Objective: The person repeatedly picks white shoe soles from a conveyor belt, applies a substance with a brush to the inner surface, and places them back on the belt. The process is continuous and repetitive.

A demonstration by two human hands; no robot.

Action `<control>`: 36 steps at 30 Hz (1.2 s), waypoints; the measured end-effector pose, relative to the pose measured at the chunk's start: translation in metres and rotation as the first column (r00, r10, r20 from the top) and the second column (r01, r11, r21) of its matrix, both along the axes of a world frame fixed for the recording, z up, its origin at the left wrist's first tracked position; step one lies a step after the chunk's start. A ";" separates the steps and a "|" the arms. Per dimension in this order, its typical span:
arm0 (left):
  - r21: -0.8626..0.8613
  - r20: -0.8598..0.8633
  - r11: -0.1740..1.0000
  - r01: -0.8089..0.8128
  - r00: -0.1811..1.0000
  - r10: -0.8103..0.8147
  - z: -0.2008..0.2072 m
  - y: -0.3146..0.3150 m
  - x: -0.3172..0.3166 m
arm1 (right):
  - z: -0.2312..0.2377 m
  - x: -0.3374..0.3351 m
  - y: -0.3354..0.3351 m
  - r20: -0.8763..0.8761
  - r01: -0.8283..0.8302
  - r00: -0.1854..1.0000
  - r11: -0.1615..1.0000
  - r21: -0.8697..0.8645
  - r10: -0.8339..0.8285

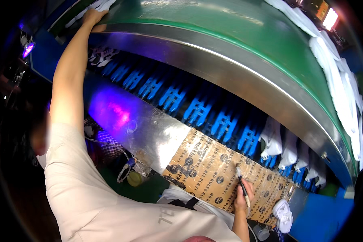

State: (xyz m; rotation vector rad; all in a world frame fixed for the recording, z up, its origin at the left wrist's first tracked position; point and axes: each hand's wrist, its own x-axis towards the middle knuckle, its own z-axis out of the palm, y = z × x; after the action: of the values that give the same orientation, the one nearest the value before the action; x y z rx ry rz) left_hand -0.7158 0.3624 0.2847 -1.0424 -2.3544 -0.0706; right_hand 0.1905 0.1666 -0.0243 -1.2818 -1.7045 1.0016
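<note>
At the far left, my left hand (93,17) reaches over the edge of the green belt (197,18). Its fingers close around a limp white fabric piece (103,5) that is cut off by the top of the view. Low on the right, my right hand (245,195) grips a slim brush (240,177). The brush points up and away, with its pale tip over a brown printed sheet (213,165). Beyond the sheet stands a row of blue pronged forms (197,111). White fabric pieces (272,139) cover several forms at the right end.
More white pieces (336,76) lie along the belt's right side. A curved metal rail (230,76) overhangs the forms. Left of the sheet is a bare metal plate (149,129) under violet light. A rounded white object (283,215) sits at the sheet's right end.
</note>
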 end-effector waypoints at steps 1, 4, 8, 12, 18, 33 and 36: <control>-0.005 0.022 1.000 -0.012 1.000 0.012 0.006 -0.009 0.014 | -0.003 0.002 0.003 -0.018 -0.022 1.000 1.000 -0.002 0.022; 0.027 0.078 0.998 0.049 0.996 -0.051 0.011 -0.023 0.070 | 0.002 0.000 0.004 -0.065 -0.041 0.997 0.997 -0.064 0.037; 0.412 0.244 0.873 0.261 0.892 -0.381 0.001 -0.065 0.155 | 0.004 0.001 0.012 0.006 -0.106 0.994 0.994 -0.005 0.106; 0.898 0.318 0.389 0.204 0.307 -0.897 0.000 -0.104 0.286 | 0.002 0.004 0.008 -0.098 -0.095 0.992 0.988 -0.119 0.084; 0.889 0.101 0.264 -0.374 -0.402 -0.910 -0.043 -0.177 0.478 | 0.006 0.011 0.002 -0.291 -0.029 0.957 0.998 -0.048 0.014; 0.271 0.113 0.920 -0.284 -0.939 -0.324 -0.225 -0.265 0.706 | 0.085 0.024 -0.031 -0.661 -0.142 0.750 0.973 -0.183 -0.015; 0.328 0.102 0.913 -0.241 -0.952 -0.288 -0.228 -0.260 0.706 | 0.118 -0.006 -0.025 -0.632 -0.171 0.773 0.977 -0.128 0.052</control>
State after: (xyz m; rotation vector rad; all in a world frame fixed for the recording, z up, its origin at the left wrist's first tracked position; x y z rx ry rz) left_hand -0.0099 0.1023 0.0571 0.2237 0.5868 1.1724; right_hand 0.1841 0.1416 0.0936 -0.8070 -1.1892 1.4854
